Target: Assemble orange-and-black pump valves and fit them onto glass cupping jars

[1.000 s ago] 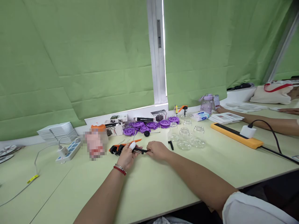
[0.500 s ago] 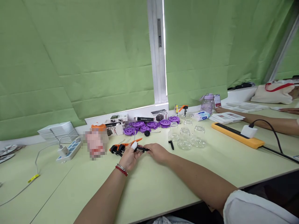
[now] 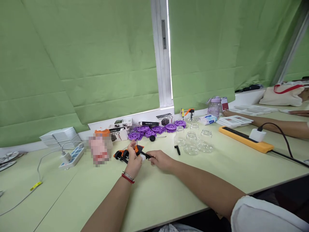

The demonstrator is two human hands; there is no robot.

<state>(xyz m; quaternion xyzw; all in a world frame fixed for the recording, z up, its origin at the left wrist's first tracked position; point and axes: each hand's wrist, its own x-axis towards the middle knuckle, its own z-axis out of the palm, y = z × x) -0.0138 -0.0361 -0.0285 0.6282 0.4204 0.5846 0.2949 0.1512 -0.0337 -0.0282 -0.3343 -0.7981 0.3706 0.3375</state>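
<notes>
Both my hands meet above the table around one black-and-orange spray head point(image 3: 145, 154). My left hand point(image 3: 133, 162) is closed on its orange end, fingers raised, a white cover partly showing at the thumb. From the right, my right hand point(image 3: 160, 160) pinches the black end. Two similar black-and-orange spray heads point(image 3: 118, 155) lie just left of my left hand, partly hidden by it. A short black angled nozzle piece point(image 3: 177, 150) lies right of my right hand. Several clear glass bottles point(image 3: 191, 145) stand beyond that piece.
Purple wheel-shaped parts point(image 3: 145, 130) and printed boxes point(image 3: 119, 133) line the back wall. An orange power strip point(image 3: 246, 139) lies at right, a white one point(image 3: 72, 158) at left. A glass bottle with an orange trigger point(image 3: 191, 116) stands behind. Another person's arm point(image 3: 277, 125) reaches in from the right.
My left hand has turned, its fingers now pointing upward. The spray head has turned with it, showing its orange part between my hands. My right hand still pinches the black end.
</notes>
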